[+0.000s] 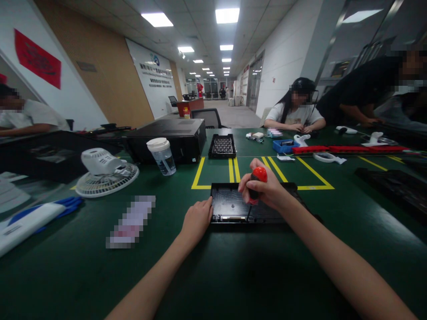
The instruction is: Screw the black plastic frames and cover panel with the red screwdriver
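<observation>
A black, shallow rectangular panel (pixel 230 202) lies on the green table in front of me. My left hand (pixel 197 217) grips its left edge, with the fingertips partly hidden there. Above the panel, my right hand (pixel 267 186) is closed round the red-and-black handle of a screwdriver (pixel 259 175). The shaft points down to the panel's near edge, beside a pale metallic strip (pixel 233 218). Whether the tip sits in a screw is too small to tell. My right hand and forearm cover part of the panel's right side.
Left of me are a white fan (pixel 106 178), a lidded plastic cup (pixel 162 155) and a blurred-out flat item (pixel 133 222). Behind stand a large black case (pixel 167 133) and a black tray (pixel 222 146). A blue box (pixel 285 146) lies to the right. Other people sit or lean at both sides.
</observation>
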Action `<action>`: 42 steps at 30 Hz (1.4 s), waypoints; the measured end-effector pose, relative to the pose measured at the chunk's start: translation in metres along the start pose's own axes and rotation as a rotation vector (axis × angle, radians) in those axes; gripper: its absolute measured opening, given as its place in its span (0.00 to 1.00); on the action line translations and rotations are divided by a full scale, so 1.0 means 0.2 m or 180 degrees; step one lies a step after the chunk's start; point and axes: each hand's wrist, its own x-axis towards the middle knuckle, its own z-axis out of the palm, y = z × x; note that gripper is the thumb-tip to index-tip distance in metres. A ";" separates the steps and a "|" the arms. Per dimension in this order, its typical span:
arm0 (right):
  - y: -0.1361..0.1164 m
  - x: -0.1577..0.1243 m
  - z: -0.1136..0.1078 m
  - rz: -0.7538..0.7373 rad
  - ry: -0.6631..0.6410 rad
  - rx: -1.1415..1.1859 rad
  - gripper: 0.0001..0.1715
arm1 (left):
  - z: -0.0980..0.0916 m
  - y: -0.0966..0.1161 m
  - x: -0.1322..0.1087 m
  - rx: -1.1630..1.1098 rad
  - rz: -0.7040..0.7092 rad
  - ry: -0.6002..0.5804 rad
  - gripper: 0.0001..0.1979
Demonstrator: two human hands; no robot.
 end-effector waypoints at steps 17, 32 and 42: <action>0.03 0.00 -0.02 -0.0031 0.0105 0.0180 0.22 | 0.01 0.00 0.00 0.0050 0.0006 0.0017 0.20; -0.01 0.00 -0.04 0.0196 -0.0168 0.0749 0.25 | 0.02 -0.01 0.00 0.0001 0.0032 0.0058 0.20; -0.01 0.00 -0.05 0.0109 -0.0297 0.0681 0.20 | -0.01 0.00 0.00 0.0046 0.0005 0.0024 0.20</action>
